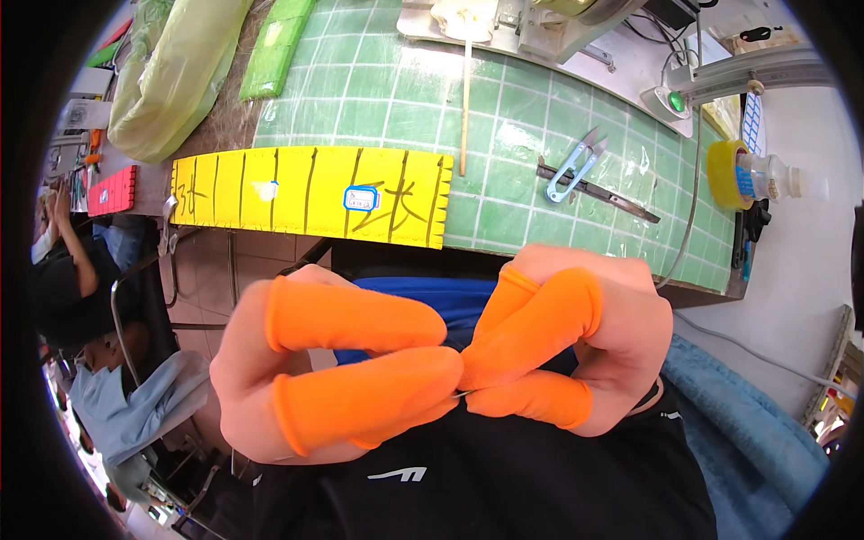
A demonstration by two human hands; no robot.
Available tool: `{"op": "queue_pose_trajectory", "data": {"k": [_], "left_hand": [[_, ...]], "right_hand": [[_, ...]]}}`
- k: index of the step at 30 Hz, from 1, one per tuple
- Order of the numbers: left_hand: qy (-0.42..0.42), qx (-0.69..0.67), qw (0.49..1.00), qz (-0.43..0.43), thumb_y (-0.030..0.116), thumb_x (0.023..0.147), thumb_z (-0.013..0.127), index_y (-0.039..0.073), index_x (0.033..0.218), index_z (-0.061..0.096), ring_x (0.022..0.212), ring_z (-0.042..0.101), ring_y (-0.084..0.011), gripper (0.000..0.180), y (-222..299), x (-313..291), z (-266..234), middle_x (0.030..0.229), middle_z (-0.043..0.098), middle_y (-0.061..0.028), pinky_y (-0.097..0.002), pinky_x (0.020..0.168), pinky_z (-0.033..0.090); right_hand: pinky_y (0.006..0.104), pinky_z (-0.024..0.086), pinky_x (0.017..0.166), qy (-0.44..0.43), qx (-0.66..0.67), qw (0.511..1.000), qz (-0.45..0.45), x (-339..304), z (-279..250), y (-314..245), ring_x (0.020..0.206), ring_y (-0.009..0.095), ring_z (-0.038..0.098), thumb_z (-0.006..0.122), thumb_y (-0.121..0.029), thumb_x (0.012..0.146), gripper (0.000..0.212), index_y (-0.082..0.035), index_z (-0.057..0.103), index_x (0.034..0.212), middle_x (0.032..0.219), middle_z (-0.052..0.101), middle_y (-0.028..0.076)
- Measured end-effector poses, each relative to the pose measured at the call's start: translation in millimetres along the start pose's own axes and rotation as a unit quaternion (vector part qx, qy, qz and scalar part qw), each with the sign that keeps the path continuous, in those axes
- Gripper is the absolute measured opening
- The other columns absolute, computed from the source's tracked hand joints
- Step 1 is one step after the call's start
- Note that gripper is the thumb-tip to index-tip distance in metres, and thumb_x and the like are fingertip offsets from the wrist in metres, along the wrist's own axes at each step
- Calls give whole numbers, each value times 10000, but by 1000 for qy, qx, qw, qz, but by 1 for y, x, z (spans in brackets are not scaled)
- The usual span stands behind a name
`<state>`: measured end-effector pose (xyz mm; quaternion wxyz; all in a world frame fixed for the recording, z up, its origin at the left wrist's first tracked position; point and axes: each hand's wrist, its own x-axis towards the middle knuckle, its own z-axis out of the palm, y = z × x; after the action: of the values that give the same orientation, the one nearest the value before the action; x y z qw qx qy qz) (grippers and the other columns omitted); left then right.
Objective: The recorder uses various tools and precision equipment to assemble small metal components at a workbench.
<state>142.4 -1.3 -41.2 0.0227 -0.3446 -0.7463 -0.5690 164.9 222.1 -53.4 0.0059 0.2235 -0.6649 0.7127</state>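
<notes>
My left hand (333, 369) and my right hand (576, 342) meet in front of my body, just off the near side of the table. Orange finger covers sleeve the thumbs and several fingers of both. Each is closed in a pinch, and the fingertips of the two touch or nearly touch. Between them shows a short bit of a thin dark strand (463, 394), too small to name; the covers hide the rest of it. I cannot make out which hand grips it.
Ahead is a green-checked tabletop (405, 99) with a yellow marked strip (306, 193) along its near edge. Light-blue thread snips (576, 166) lie on a dark metal bar (612, 200). A wooden stick (465, 108), a tape roll (727, 174) and a machine base (540, 40) stand farther off.
</notes>
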Motion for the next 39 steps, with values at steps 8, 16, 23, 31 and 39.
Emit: {"op": "queue_pose_trajectory", "data": {"k": [8, 16, 23, 31, 39], "left_hand": [[-34, -94, 995, -9, 80, 743, 881, -4, 919, 715, 650, 592, -201, 256, -2, 2, -3, 880, 613, -131, -326, 577, 433], [-44, -109, 993, -31, 70, 744, 870, -24, 909, 718, 648, 587, -198, 243, -6, -2, -3, 884, 612, -132, -325, 580, 426], [-22, -150, 988, -39, 54, 774, 866, -35, 1041, 630, 650, 603, -189, 367, -12, -5, 1, 899, 639, -173, -294, 586, 452], [55, -240, 935, -255, -129, 833, 731, -52, 1142, 504, 591, 660, -174, 391, -10, -34, 2, 946, 660, -214, -229, 501, 506], [41, -206, 945, -249, -108, 849, 762, -74, 1194, 610, 677, 669, -90, 378, -20, -66, -13, 1034, 692, -141, -190, 537, 470]], "right_hand": [[237, 428, 505, -31, 15, 999, 14, 2, -3, -5, 603, 149, 621, 973, -70, 657, 343, 17, 717, 868, 726, 707, 114], [222, 380, 460, 23, 2, 1000, -1, -2, 3, 0, 539, 112, 581, 992, -87, 625, 373, 21, 745, 884, 735, 701, 122], [233, 380, 454, 50, -109, 992, -23, -7, 8, -5, 519, 123, 570, 980, -67, 634, 330, -42, 783, 898, 728, 670, 66], [249, 429, 438, -23, -309, 935, -169, -7, 16, 22, 542, 147, 585, 800, -49, 627, 275, 20, 741, 887, 780, 656, 90], [282, 419, 465, -88, -336, 924, -159, 10, 32, 27, 580, 168, 560, 768, -76, 715, 163, -25, 631, 787, 800, 563, 67]]}}
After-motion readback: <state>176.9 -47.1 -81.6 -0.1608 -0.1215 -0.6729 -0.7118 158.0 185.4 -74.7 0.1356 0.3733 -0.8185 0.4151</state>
